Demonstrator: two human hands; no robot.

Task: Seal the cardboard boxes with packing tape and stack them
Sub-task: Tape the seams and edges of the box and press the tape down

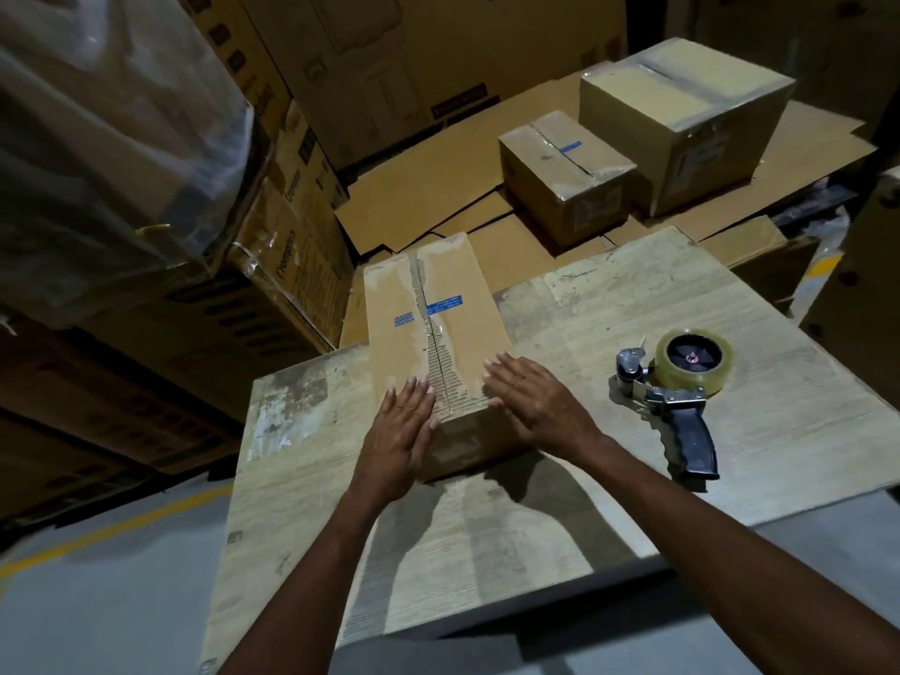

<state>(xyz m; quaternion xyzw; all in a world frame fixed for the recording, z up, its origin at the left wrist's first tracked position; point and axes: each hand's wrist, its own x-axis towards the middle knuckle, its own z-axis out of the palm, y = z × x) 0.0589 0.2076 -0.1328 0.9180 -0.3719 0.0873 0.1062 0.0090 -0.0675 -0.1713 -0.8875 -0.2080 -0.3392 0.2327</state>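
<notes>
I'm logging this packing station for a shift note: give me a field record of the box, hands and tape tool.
long box: on table, centre seam ragged
left hand: flat against long box's near left side
right hand: flat on its near right edge
tape dispenser: lying on table, right of long box, untouched
beyond table: small box, large box, side by side

A worn bench (803,421) is standing on a grey floor (97,601); flat cardboard sheets (438,177) are lying beyond it, and a plastic-wrapped stack (97,138) is looming left.
</notes>
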